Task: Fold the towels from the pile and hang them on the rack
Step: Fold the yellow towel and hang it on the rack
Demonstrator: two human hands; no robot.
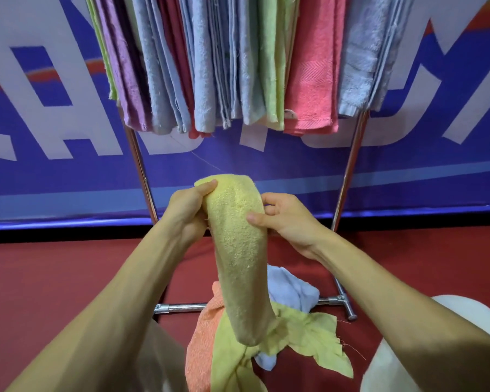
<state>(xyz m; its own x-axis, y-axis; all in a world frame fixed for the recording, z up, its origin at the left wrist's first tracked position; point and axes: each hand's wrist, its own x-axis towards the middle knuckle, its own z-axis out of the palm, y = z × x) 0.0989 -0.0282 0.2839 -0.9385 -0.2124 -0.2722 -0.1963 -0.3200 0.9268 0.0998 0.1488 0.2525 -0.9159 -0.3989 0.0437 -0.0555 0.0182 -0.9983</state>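
Gripping a folded yellow towel (239,250) near its top, the left hand (188,213) curls around one edge while the right hand (283,219) pinches the opposite edge. It hangs in front of the rack (351,165), already full of towels, above the pile (238,352) of orange, yellow and pale blue cloths on the red floor (54,278).

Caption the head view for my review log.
Left hand and right hand grip a folded yellow towel below the loaded rack, above the pile.
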